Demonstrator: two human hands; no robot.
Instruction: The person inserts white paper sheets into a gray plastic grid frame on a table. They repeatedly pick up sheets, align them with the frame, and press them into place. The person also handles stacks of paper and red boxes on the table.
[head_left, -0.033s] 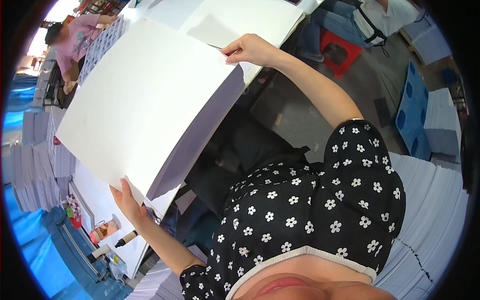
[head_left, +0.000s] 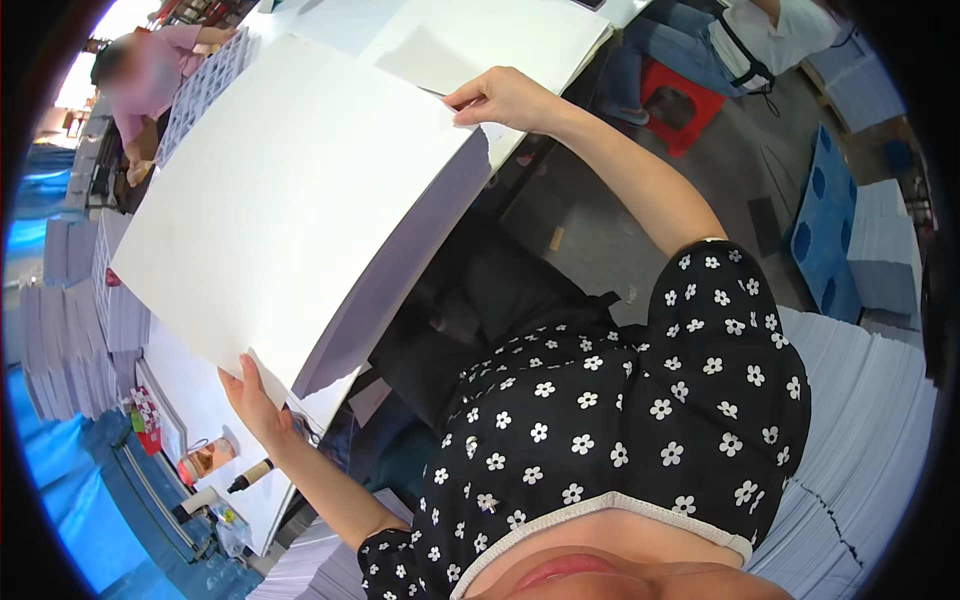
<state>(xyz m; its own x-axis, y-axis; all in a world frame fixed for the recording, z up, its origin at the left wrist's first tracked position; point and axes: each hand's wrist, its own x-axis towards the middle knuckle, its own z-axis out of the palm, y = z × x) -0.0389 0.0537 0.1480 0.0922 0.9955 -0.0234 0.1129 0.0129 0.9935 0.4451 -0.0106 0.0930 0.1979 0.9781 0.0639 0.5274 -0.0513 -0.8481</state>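
A large white sheet of board or stiff paper (head_left: 280, 190) lies tilted in front of me, bowed along its near edge. At its far right corner my right hand (head_left: 500, 100) pinches the edge between thumb and fingers. My left hand (head_left: 258, 405) is at the sheet's near left corner, thumb up against the edge and the fingers partly hidden below. Under the sheet shows a shaded greyish-lilac layer (head_left: 400, 270) with ragged, torn-looking ends. Beyond my right hand, another white sheet (head_left: 440, 45) lies on the table.
A bottle with an orange label (head_left: 207, 460) and a dark-capped tube (head_left: 250, 476) stand on the table at left. Paper stacks (head_left: 65, 350) rise at far left, more (head_left: 850, 430) at right. A co-worker (head_left: 150, 80) is at upper left; another person sits near a red stool (head_left: 685, 105).
The co-worker at upper left has shifted their head and upper body slightly. My hands and the white sheet are nearly unmoved.
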